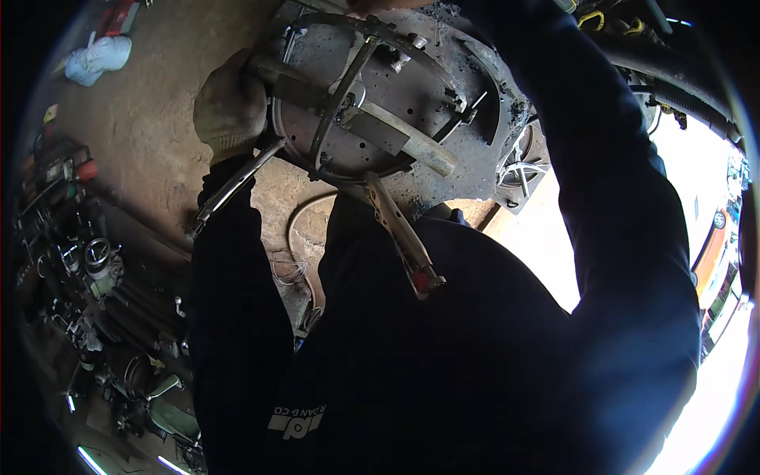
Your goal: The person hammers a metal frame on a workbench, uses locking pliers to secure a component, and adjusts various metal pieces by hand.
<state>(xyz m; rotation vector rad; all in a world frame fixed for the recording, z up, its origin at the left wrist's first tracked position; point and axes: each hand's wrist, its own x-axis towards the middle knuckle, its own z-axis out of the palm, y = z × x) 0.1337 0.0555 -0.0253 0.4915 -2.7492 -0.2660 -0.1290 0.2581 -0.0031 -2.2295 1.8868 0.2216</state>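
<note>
My left hand (pixel 229 103), in a dirty work glove, is closed at the left end of a flat metal bar (pixel 431 152). The bar lies slantwise across a round frame of bent metal strips (pixel 340 103). Under the frame is a worn metal plate (pixel 459 174) with holes and dark debris. Two locking pliers, one (pixel 237 186) beside my left wrist and one (pixel 400 229) nearer my body, are clamped on the frame's near rim. Only a sliver of my right hand (pixel 388 5) shows at the top edge; its fingers are hidden.
Dark machinery with a handwheel (pixel 97 252) crowds the left side. A hose (pixel 293 229) and thin wire lie on the brown floor below the plate. A pale blue bundle (pixel 99 59) is at far left. Dark pipes (pixel 665 67) run at upper right; bright daylight enters at right.
</note>
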